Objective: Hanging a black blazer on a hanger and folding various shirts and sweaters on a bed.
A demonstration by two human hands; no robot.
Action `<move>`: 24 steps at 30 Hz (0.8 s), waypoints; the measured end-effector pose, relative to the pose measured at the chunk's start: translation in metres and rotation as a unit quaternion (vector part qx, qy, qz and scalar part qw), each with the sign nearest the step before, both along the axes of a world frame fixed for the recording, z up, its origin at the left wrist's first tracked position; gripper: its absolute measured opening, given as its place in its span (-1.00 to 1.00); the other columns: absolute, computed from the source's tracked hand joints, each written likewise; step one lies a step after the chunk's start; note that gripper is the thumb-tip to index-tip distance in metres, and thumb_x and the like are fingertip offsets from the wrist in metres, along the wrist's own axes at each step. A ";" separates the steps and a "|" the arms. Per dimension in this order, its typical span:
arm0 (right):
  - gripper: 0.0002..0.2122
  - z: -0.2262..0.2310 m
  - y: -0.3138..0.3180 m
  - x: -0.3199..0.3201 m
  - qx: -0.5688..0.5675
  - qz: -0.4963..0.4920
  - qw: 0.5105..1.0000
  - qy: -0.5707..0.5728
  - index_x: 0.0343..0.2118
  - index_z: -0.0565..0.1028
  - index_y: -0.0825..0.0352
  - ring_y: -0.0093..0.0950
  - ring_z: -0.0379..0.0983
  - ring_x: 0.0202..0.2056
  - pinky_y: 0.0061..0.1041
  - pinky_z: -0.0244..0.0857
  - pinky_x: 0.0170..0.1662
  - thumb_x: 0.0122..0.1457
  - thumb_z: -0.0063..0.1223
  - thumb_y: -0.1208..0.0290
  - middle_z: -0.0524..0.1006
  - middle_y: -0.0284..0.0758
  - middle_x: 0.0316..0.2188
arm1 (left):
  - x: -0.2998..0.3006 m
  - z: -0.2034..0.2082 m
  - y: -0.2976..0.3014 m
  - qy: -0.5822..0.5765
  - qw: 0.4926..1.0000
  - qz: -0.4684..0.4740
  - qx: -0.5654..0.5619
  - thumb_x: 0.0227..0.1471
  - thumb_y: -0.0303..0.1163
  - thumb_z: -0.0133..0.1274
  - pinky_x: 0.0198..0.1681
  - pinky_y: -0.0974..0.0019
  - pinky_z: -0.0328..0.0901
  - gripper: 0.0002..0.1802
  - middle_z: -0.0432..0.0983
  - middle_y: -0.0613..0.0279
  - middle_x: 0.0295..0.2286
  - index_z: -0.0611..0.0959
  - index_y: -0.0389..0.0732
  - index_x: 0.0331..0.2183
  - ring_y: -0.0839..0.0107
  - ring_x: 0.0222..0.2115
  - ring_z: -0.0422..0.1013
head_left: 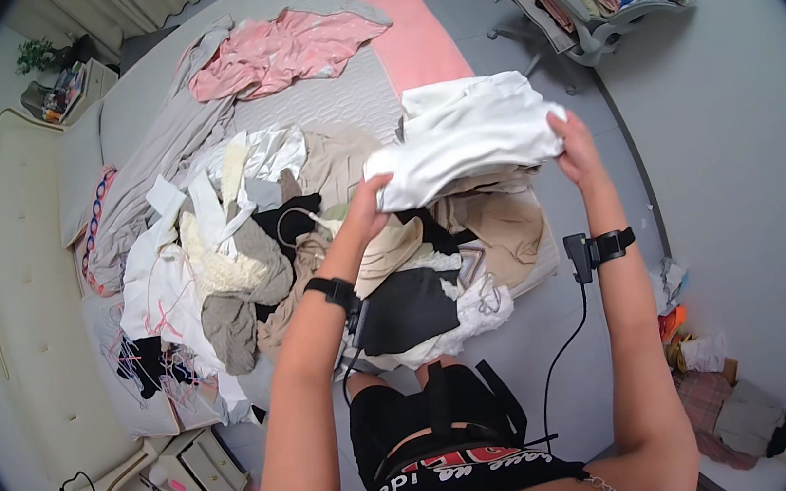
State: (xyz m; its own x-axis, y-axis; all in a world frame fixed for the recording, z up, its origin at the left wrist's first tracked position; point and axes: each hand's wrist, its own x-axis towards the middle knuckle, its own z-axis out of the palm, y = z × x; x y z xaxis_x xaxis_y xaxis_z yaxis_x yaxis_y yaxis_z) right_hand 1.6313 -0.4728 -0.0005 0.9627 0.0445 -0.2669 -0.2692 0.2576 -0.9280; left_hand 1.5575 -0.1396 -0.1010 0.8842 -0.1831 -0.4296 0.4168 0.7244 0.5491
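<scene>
A white folded garment [468,138] is stretched between my two hands above the right side of the bed. My left hand [369,207] grips its near left corner, and my right hand [575,146] grips its right edge. Beneath it, partly hidden, lie stacked clothes, with a tan garment [499,228] showing below. Just left of the garment spreads a large mixed heap of clothes in white, cream, grey, beige and black. A dark grey piece of cloth [409,310] lies at the bed's near edge, beside white lacy fabric [484,305].
A pink patterned cloth [291,50] and a pink mat [411,32] lie on the far bed. Folded clothes fill a chair [603,33] at far right. Tangled hangers [146,349] lie near the headboard, above a nightstand [203,470]. Clothes [748,423] lie on the right floor.
</scene>
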 end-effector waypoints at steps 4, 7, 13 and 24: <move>-0.70 0.017 -0.032 0.028 0.032 -0.058 0.995 -0.071 -0.04 0.28 0.42 -0.47 0.38 -0.11 -0.48 0.27 -0.04 0.17 -0.11 0.45 0.41 -0.24 -0.11 | 0.055 0.037 -0.039 -0.068 0.996 0.033 0.051 -0.09 -0.49 -0.02 -0.15 0.16 0.34 -0.50 0.41 0.10 -0.18 0.32 -0.27 -0.04 0.25 -0.22 0.40; -0.65 -0.018 -0.058 0.039 -0.051 -0.068 0.995 -0.053 -0.04 0.27 0.41 -0.45 0.35 -0.09 -0.47 0.23 -0.02 0.12 -0.03 0.46 0.39 -0.24 -0.09 | 0.076 0.018 -0.055 -0.046 0.989 0.029 0.141 -0.10 -0.53 -0.03 -0.16 0.18 0.34 -0.48 0.41 0.11 -0.18 0.30 -0.27 -0.02 0.27 -0.21 0.39; -0.27 -0.166 -0.073 0.055 -0.502 0.008 0.859 -0.100 0.14 0.07 0.36 -0.16 0.04 0.13 -0.30 0.04 0.11 -0.08 0.17 0.25 0.15 -0.05 0.10 | 0.077 -0.078 -0.089 0.057 0.952 0.006 0.302 -0.01 -0.38 0.01 -0.09 0.29 0.22 -0.33 0.37 0.07 -0.17 0.12 -0.36 0.08 0.29 -0.19 0.33; -0.05 -0.140 0.085 0.100 -0.713 0.178 0.677 -0.024 0.18 -0.08 -0.30 0.07 -0.53 0.21 0.43 -0.06 -0.08 -0.30 0.31 0.10 -0.34 -0.40 0.26 | -0.127 -0.120 0.018 -0.019 0.886 -0.259 0.384 0.09 -0.45 -0.14 -0.18 0.46 0.26 -0.68 0.47 0.24 -0.34 0.39 -0.33 -0.08 0.54 -0.32 0.37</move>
State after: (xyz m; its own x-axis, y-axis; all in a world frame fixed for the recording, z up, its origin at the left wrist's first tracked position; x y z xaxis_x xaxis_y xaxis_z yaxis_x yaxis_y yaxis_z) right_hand 1.7310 -0.3875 -0.1409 0.9678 0.0071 -0.2515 -0.0380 -0.9840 -0.1743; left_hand 1.4301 -0.1217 -0.2213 0.7830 -0.2358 -0.5757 0.5553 -0.1521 0.8176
